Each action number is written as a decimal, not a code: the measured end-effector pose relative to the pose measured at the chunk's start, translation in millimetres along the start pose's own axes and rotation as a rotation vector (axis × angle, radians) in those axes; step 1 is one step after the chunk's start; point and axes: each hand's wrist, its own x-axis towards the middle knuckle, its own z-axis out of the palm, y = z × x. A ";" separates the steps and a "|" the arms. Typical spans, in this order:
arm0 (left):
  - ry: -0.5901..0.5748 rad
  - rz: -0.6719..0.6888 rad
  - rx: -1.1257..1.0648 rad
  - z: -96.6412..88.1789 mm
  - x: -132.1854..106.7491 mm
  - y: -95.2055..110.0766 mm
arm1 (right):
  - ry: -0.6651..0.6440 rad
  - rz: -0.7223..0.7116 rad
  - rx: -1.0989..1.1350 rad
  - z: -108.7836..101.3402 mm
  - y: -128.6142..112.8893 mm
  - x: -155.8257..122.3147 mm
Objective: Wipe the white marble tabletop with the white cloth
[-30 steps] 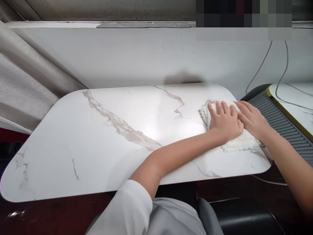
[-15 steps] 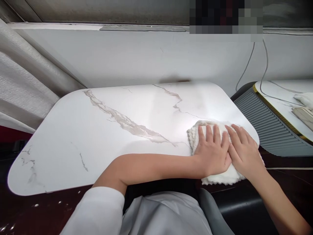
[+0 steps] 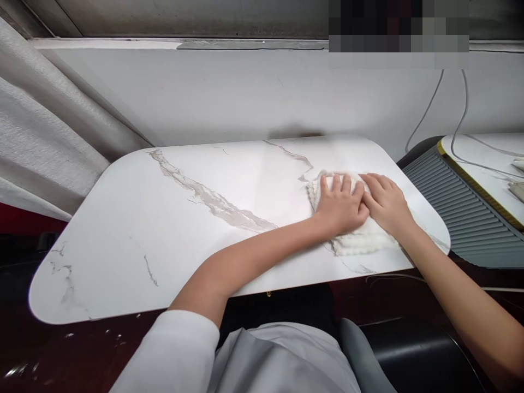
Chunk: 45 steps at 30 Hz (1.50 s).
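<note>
A white, fluffy-edged cloth (image 3: 362,240) lies folded on the right part of a white marble-patterned tabletop (image 3: 118,218). My left hand (image 3: 341,202) presses flat on the cloth's left half, fingers spread and pointing to the far side. Beside it, my right hand (image 3: 387,204) lies flat on the right half, its fingers slanting left. The two hands touch near the thumbs. Both palms hide much of the cloth.
A grey wall (image 3: 204,93) runs behind the table, with a light curtain (image 3: 36,120) at the left. To the right stands a second table with a ribbed grey side (image 3: 450,207) and gold trim. A cable (image 3: 465,109) hangs over it. A black seat (image 3: 421,349) is at lower right.
Both hands and the cloth have moved away from me, from the table's near edge toward its middle. The view has shifted slightly, so the table appears further right.
</note>
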 end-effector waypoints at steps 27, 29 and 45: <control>0.051 -0.101 -0.120 4.6 135.8 -118.7 | -0.016 0.335 -0.006 56.8 -7.4 176.5; 0.052 -0.101 -0.124 1.0 133.9 -129.3 | 0.002 0.319 -0.017 65.1 -13.3 184.0; 0.097 -0.173 -0.030 -2.6 108.8 -135.8 | 0.103 0.107 0.020 93.4 -13.1 183.0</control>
